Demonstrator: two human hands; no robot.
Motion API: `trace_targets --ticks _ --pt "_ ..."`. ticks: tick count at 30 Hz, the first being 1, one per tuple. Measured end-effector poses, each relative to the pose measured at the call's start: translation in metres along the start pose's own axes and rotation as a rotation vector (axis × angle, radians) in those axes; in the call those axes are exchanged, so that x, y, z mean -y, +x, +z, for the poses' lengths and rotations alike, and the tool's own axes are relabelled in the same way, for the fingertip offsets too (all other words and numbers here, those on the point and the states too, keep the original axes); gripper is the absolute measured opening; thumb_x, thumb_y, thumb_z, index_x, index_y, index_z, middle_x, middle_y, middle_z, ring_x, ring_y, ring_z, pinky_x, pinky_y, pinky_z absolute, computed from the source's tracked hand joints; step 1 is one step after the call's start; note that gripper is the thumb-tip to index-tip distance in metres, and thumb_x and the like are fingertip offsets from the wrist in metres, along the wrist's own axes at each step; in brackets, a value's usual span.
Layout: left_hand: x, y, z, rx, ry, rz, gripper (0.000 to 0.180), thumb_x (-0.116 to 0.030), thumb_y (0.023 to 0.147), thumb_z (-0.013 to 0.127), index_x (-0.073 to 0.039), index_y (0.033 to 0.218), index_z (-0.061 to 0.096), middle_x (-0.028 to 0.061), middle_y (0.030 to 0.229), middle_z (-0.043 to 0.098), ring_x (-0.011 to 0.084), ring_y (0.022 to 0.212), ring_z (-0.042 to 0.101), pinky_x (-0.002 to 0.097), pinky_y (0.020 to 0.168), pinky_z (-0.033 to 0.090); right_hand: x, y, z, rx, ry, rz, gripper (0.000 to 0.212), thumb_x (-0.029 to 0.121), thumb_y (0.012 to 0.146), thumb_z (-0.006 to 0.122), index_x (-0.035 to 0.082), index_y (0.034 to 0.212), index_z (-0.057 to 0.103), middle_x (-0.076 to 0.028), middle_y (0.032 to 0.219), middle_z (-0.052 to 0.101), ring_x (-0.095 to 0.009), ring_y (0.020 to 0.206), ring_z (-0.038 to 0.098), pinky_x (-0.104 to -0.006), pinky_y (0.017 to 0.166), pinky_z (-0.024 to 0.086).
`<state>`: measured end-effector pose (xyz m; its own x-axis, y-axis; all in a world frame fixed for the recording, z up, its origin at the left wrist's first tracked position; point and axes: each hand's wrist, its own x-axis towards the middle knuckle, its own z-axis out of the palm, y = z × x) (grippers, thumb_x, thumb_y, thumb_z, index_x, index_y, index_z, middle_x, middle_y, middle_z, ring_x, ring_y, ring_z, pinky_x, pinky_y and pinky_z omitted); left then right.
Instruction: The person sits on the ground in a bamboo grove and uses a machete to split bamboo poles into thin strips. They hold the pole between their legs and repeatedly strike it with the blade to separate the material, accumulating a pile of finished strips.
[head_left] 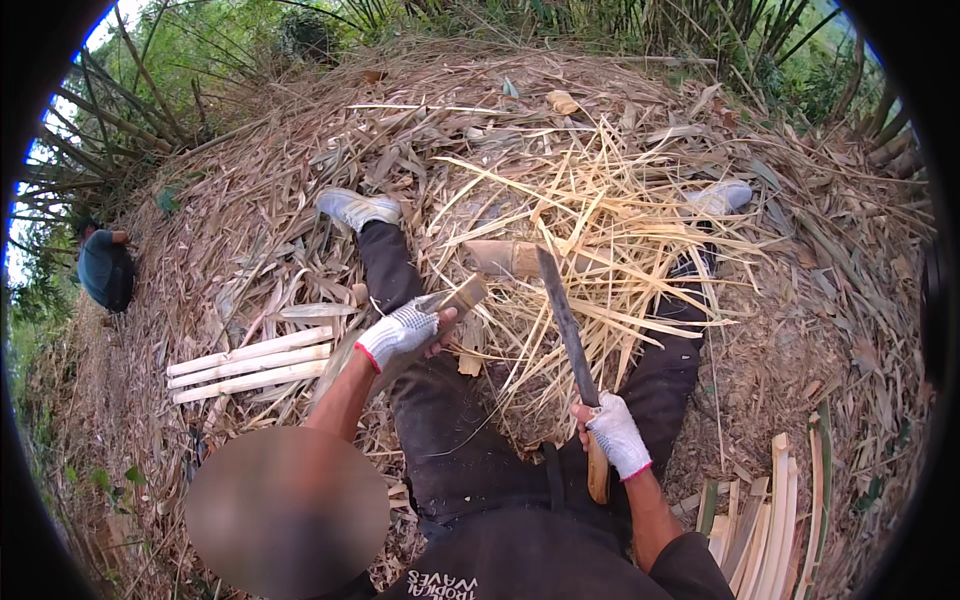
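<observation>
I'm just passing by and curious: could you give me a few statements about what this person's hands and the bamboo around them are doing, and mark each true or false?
1. The right hand grips a long knife by its wooden handle. True.
2. The left hand is bare. False: it wears a white knit glove and holds a bamboo piece.
3. Pale split bamboo slats lie on the ground to the person's left. True.
4. The knife blade points down toward the person's lap. False: it points up and away, over the heap of shavings.
</observation>
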<state>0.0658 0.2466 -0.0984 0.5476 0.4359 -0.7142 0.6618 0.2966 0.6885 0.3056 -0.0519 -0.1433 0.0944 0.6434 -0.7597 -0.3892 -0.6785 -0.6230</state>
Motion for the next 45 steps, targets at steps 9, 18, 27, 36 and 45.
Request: trace_targets --ticks 9,18,27,36,45 --pt "-0.015 0.1 -0.034 -0.113 0.11 -0.128 0.037 -0.044 0.099 0.06 -0.007 0.097 0.059 0.0024 0.069 0.061 0.0129 0.056 0.057 0.0303 0.05 0.047 0.031 0.027 0.016 -0.068 -0.132 -0.115 0.028 0.018 0.095 0.066 0.0 0.115 0.06 0.0 0.063 0.054 -0.01 0.05 0.054 -0.0276 0.045 0.045" --pt "-0.093 0.166 0.019 -0.086 0.046 0.001 0.036 -0.041 0.1 0.056 -0.006 0.104 0.054 0.0023 0.067 0.055 0.0119 0.051 0.052 0.0312 0.046 0.045 0.051 0.07 0.019 -0.259 -0.018 -0.235 0.025 0.02 0.096 0.065 -0.002 0.107 0.059 -0.002 0.062 0.054 -0.011 0.048 0.053 -0.0278 0.044 0.043" --pt "-0.077 0.182 0.01 -0.144 0.791 -0.023 0.064 -0.056 0.101 0.04 0.003 0.1 0.064 0.016 0.062 0.061 0.0232 0.054 0.062 0.0427 0.054 0.049 0.044 0.056 0.005 -0.332 0.036 -0.278 0.03 0.019 0.096 0.066 -0.003 0.115 0.059 -0.003 0.06 0.054 -0.012 0.046 0.053 -0.0286 0.042 0.042" --pt "-0.02 0.165 -0.02 -0.111 0.997 -0.048 0.075 -0.066 0.097 0.042 0.004 0.112 0.065 0.0322 0.105 0.066 0.0452 0.101 0.065 0.0491 0.086 0.05 0.02 0.083 0.012 -0.273 -0.397 -0.355 0.03 0.022 0.098 0.062 0.003 0.121 0.062 -0.008 0.07 0.057 -0.02 0.059 0.057 -0.0328 0.052 0.045" --pt "0.003 0.167 -0.021 -0.193 0.939 0.006 0.074 -0.068 0.095 0.046 0.003 0.108 0.065 0.0295 0.095 0.068 0.0467 0.091 0.066 0.0508 0.081 0.052 0.075 0.106 0.042 -0.423 -0.769 -0.704 0.03 0.025 0.095 0.059 -0.002 0.103 0.07 -0.026 0.081 0.065 -0.044 0.079 0.065 -0.0498 0.07 0.051"
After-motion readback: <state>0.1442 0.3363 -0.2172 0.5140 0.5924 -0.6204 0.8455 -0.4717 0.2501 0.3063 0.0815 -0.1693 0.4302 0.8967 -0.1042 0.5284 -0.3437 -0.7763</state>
